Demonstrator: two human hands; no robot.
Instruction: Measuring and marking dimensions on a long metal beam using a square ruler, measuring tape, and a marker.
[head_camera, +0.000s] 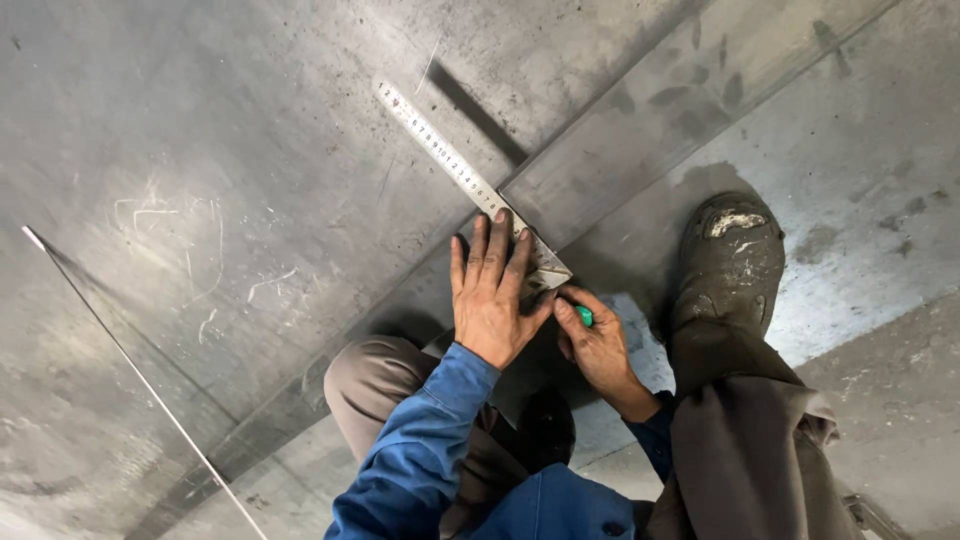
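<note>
From the head camera, the left hand (490, 290) presses flat, fingers spread, on a steel square (470, 180) lying across the sheet (250, 200) at its edge, while the right hand (597, 345) pinches a green marker (583, 316) just beside the square's corner, a boot (728, 260) nearby.

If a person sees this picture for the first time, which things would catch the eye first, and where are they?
Near the middle, the left hand presses flat on a metal square ruler whose long blade runs up and left across a grey steel sheet. Just right of it, the right hand pinches a small green marker at the ruler's corner. Further right stands a worn, dusty boot.
</note>
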